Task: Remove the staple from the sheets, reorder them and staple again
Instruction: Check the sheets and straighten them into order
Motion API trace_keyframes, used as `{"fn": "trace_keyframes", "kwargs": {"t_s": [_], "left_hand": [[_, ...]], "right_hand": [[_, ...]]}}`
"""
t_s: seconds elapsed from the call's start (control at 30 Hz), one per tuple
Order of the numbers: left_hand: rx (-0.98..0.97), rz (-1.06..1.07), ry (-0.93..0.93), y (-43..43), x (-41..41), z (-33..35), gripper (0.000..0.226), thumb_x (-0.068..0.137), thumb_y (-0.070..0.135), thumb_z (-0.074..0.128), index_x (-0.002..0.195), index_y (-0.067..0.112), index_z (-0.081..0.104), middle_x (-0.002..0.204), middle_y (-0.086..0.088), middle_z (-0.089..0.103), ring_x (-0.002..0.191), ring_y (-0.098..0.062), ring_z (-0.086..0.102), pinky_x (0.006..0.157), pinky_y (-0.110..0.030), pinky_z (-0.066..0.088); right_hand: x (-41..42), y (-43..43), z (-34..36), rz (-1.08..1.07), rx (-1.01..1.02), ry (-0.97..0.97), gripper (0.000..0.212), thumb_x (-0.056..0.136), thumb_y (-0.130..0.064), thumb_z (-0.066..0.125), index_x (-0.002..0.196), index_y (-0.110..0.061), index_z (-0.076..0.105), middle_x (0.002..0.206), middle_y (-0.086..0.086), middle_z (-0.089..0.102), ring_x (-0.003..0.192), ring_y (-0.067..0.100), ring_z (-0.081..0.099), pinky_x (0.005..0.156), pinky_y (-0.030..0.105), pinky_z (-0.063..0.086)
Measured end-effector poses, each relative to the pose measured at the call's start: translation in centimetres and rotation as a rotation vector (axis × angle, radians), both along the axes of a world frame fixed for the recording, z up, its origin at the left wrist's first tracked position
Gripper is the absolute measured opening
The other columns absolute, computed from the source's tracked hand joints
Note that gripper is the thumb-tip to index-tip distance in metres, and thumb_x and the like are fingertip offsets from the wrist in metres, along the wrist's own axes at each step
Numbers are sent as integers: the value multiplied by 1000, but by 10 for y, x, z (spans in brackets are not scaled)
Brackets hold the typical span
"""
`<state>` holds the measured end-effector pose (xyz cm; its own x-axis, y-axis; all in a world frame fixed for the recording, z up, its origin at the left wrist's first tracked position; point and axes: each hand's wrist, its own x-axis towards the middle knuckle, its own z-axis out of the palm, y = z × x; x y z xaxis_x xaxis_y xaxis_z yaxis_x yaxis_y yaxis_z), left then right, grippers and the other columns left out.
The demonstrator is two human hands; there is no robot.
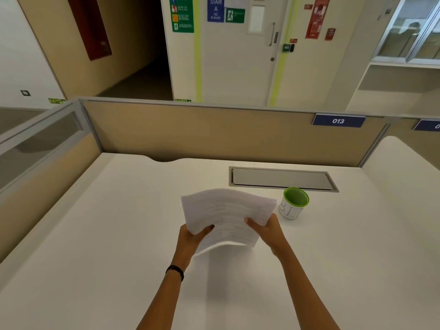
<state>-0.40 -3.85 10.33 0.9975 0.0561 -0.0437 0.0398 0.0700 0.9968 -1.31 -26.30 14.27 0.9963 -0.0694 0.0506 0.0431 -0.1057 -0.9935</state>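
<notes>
A stack of white printed sheets (227, 210) is held in the air above the white desk (119, 234), bowed and blurred. My left hand (190, 236) grips its near left corner, thumb on top. My right hand (266, 228) grips its near right edge, thumb on top of the page. The sheets fan slightly at the far right corner. No staple or stapler can be made out in the head view.
A white cup with a green inside (294, 203) stands just right of the sheets. Behind it a grey cable hatch (281, 178) is set in the desk. Tan partition panels (202, 132) close off the back and left.
</notes>
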Motion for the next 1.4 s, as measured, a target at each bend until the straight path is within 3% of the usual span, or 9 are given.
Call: {"fn": "trace_keyframes", "kwargs": {"t_s": [0.1, 0.3, 0.6, 0.73, 0.93, 1.13, 1.3, 1.4], "left_hand": [[-19, 7, 15, -3, -7, -17, 33, 74, 11, 77, 97, 31, 65, 91, 13, 72, 83, -2, 68, 62, -13, 53], [-3, 10, 19, -8, -1, -16, 29, 76, 18, 75, 103, 21, 66, 92, 7, 72, 80, -4, 69, 60, -13, 53], [-22, -18, 75, -6, -2, -25, 28, 76, 20, 75, 102, 24, 66, 88, 8, 74, 80, -8, 70, 60, -17, 55], [-36, -35, 74, -9, -6, -21, 23, 77, 24, 73, 98, 31, 66, 86, 12, 74, 78, -8, 70, 58, -17, 55], [-33, -34, 59, -10, -8, -15, 30, 70, 38, 73, 98, 30, 66, 86, 11, 75, 76, -9, 70, 57, -17, 55], [-42, -64, 79, -9, 0, 4, 29, 70, 36, 75, 97, 27, 67, 86, 11, 75, 77, -11, 71, 56, -18, 55], [-170, 29, 77, 1, 11, 25, 26, 74, 28, 75, 99, 29, 67, 91, 8, 74, 82, -7, 70, 61, -17, 55], [-287, 116, 66, -1, 12, 32, 25, 80, 22, 71, 103, 30, 66, 96, 8, 73, 87, -10, 68, 69, -26, 55]], "right_hand": [[-4, 1, -11, 11, 7, 15, 34, 79, -5, 70, 100, -30, 63, 103, 0, 68, 95, 11, 65, 69, 21, 58], [-1, -1, -6, -5, 1, 22, 33, 80, -7, 69, 92, -38, 65, 94, -11, 70, 84, 5, 69, 61, 17, 56], [-2, -7, -15, 54, -34, 83, 25, 80, -13, 70, 96, -32, 66, 99, -7, 71, 86, 10, 69, 62, 21, 57], [0, -6, -13, 48, -52, 77, 25, 81, -14, 69, 93, -35, 66, 93, -13, 71, 81, 4, 70, 58, 16, 55], [5, -9, -5, 68, -84, 71, 20, 82, -14, 67, 93, -31, 66, 95, -7, 72, 79, 8, 71, 59, 19, 56], [12, -21, 22, 152, -109, 78, 18, 79, -20, 72, 94, -29, 70, 89, -13, 75, 81, 11, 72, 60, 20, 57], [13, -41, 37, 240, -142, 119, 15, 82, -25, 69, 97, -25, 69, 86, -2, 77, 80, 17, 73, 55, 20, 55], [10, -46, 36, 215, -72, 108, 17, 80, -33, 70, 95, -26, 70, 89, -1, 77, 84, 19, 73, 61, 21, 56]]}}
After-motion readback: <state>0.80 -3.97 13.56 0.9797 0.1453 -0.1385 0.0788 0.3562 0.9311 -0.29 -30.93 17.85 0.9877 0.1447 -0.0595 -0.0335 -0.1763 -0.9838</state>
